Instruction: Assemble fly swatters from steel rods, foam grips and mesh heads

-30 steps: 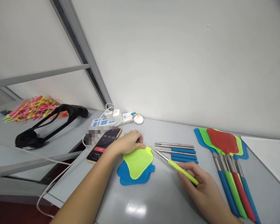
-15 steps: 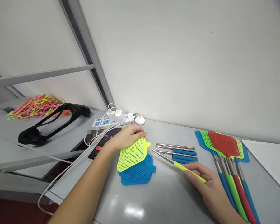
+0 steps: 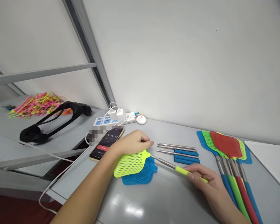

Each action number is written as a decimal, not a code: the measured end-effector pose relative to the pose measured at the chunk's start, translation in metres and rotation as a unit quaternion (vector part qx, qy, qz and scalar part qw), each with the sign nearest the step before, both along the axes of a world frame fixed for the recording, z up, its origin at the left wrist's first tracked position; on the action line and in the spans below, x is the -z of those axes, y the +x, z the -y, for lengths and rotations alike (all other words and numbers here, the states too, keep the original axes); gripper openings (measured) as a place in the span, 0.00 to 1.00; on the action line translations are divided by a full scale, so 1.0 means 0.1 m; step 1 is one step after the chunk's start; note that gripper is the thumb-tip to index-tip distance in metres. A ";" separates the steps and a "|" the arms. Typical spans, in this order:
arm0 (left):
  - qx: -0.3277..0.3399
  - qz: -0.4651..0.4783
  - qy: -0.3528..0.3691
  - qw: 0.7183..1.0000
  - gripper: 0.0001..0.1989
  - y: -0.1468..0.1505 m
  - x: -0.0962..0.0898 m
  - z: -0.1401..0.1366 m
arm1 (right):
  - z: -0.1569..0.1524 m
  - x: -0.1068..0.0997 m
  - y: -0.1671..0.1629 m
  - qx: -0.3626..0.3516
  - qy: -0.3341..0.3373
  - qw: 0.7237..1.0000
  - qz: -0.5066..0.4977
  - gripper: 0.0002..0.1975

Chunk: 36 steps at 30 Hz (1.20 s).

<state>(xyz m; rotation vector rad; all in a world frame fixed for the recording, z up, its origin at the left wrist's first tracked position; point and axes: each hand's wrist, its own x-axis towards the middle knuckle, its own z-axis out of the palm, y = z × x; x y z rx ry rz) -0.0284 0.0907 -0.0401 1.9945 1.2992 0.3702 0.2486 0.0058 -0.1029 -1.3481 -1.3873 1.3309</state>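
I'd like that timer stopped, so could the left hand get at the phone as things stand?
Probably yes: the phone lies close beside the left hand, its screen largely uncovered. That hand holds the yellow-green swatter head, though, so it may need to let go first.

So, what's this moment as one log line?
left hand: holds perforated yellow-green plastic swatter head; right hand: holds yellow-green-handled metal rod; rod tip: at head's neck
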 end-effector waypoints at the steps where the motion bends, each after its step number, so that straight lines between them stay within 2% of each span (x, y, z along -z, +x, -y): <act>1: 0.006 0.000 0.000 1.000 0.23 0.01 -0.01 0.01 | 0.01 -0.01 -0.01 0.006 -0.006 1.000 -0.008 0.18; 5: 0.024 -0.004 0.002 1.000 0.22 0.02 -0.05 0.04 | 0.00 -0.01 -0.01 0.029 -0.035 0.998 -0.036 0.17; 11: 0.038 -0.020 -0.010 0.999 0.21 0.01 -0.10 0.09 | -0.03 -0.03 0.04 -0.029 -0.071 0.997 -0.016 0.19; 16: 0.046 -0.027 -0.016 0.998 0.22 0.01 -0.14 0.11 | -0.01 -0.07 0.02 -0.004 -0.094 0.995 -0.025 0.19; 18: 0.049 -0.030 -0.019 0.998 0.21 0.00 -0.14 0.11 | 0.01 -0.05 0.02 -0.012 -0.061 0.998 -0.003 0.17; 23: 0.050 -0.037 -0.021 0.998 0.21 -0.03 -0.15 0.12 | 0.10 0.05 0.04 -0.020 0.088 0.991 0.097 0.11; 26: 0.050 -0.039 -0.019 0.998 0.21 -0.03 -0.16 0.12 | 0.12 0.04 0.05 -0.029 0.214 0.967 0.133 0.08; 29: 0.055 -0.040 -0.019 0.998 0.21 -0.02 -0.17 0.13 | 0.08 -0.02 0.09 -0.048 0.325 0.929 0.167 0.10; 32: 0.059 -0.039 -0.021 0.997 0.21 -0.01 -0.17 0.14 | 0.05 -0.07 0.14 -0.044 0.325 0.925 0.192 0.09; 36: 0.071 -0.027 -0.027 0.997 0.22 0.00 -0.17 0.16 | 0.04 -0.13 0.19 -0.053 0.234 0.947 0.215 0.09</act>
